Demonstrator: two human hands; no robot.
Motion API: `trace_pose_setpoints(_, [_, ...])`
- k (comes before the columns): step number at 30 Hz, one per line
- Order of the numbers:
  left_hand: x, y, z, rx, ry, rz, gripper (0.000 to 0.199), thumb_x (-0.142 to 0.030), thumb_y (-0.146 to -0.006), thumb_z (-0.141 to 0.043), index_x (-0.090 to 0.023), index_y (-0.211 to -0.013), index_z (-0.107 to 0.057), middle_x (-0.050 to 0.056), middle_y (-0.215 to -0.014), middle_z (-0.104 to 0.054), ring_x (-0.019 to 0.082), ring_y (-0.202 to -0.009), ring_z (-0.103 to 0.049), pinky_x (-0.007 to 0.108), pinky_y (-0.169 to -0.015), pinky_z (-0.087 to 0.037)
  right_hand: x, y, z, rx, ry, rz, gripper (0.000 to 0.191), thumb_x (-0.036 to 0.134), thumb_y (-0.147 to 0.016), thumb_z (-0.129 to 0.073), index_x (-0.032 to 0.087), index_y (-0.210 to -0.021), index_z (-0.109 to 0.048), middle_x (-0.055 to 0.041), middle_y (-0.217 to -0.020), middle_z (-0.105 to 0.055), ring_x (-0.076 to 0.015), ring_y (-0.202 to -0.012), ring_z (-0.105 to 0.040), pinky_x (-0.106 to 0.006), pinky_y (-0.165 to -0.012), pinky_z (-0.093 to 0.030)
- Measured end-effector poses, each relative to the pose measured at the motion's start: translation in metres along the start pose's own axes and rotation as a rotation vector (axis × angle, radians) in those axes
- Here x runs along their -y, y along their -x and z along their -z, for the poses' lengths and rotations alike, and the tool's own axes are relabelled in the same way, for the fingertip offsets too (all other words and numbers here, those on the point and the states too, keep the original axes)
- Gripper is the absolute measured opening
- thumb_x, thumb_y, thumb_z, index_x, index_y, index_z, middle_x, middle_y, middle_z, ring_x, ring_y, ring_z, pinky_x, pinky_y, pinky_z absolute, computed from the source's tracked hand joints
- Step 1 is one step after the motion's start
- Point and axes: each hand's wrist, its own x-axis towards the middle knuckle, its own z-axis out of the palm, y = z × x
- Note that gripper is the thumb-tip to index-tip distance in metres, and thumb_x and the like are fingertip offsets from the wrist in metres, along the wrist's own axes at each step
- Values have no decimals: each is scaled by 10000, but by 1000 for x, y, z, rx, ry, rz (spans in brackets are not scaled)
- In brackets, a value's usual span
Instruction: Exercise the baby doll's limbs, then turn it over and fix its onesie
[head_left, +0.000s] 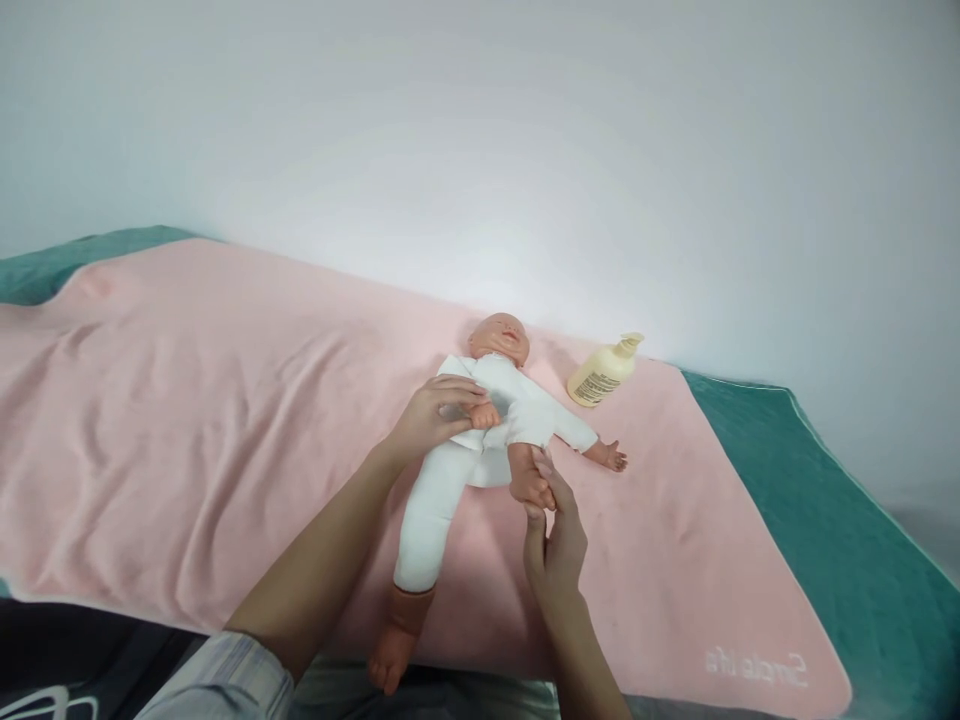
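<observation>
Baby doll (496, 372) is on its back on the pink blanket (225, 400), head toward the wall (480, 150), legs toward the wearer. Left hand (431, 415) has its grip closed round one doll arm near the wrist, small hand poking out between thumb and fingers. Right hand (562, 535) pinches the bent leg's foot (527, 475), thumb at the toe end, fingers along the side. Both grips narrow, both loaded.

Risks, my read: foot hold is mostly fingertips on smooth-looking plastic, so a tug or oily skin could let it slip. Pulling arm and foot unevenly could twist the torso or drag the doll and ruck the blanket. Straight leg's foot (391, 655) sits right at the near blanket edge; a pull that way could slide it further off. Pump bottle (601, 377) is near the outstretched arm; swing that arm and it could get knocked over.

Looks: bald, glossy pinkish head, darker orange-brown hands and feet with moulded digits, white cloth torso and limbs, soft and padded. Cloth creased at the hip. Green cover (810, 480) shows past the blanket.
</observation>
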Motion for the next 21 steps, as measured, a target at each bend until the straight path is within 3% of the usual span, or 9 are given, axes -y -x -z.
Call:
trace_pose_setpoints(5, [-1,-2,3,-318,235,287,305,-231,-644,-814,-208,-940,-745,78,-1015,-715,262,-1024,-632,427,-975,-459,4,34,11,51,53,51,383,197,-959,-434,200,-1342,-456,-116,-1332,-548,-257,-1291,-461,-448,-970,-516])
trace_pose_setpoints(8, [1,-5,8,-562,393,351,305,-246,-653,-811,-161,-932,-725,86,-994,-712,247,-990,-644,417,-953,-480,5,59,19,93,106,143,399,177,-947,-457,189,-1346,-454,-121,-1309,-567,-263,-1279,-472,-450,-944,-538])
trace_pose_setpoints(12, [14,-5,20,-856,565,445,256,-311,-727,-773,-181,-935,-704,81,-1136,-668,219,-1125,-595,346,-985,-468,7,88,25,135,148,243,424,142,-928,-486,163,-1350,-459,-127,-1268,-598,-261,-1255,-496,-441,-926,-553])
trace_pose_setpoints(17, [35,0,35,-1027,778,694,182,-368,-834,-686,-252,-975,-678,23,-1286,-591,168,-1131,-599,258,-943,-496,13,117,18,130,157,273,391,115,-933,-454,145,-1320,-504,-132,-1191,-644,-248,-1206,-547,-420,-920,-561])
trace_pose_setpoints(21, [51,5,37,-1096,759,775,205,-412,-882,-618,-210,-893,-651,75,-1117,-656,202,-1084,-623,285,-881,-544,19,135,7,141,143,207,425,81,-924,-460,178,-1337,-487,-115,-1201,-642,-231,-1163,-583,-399,-907,-571])
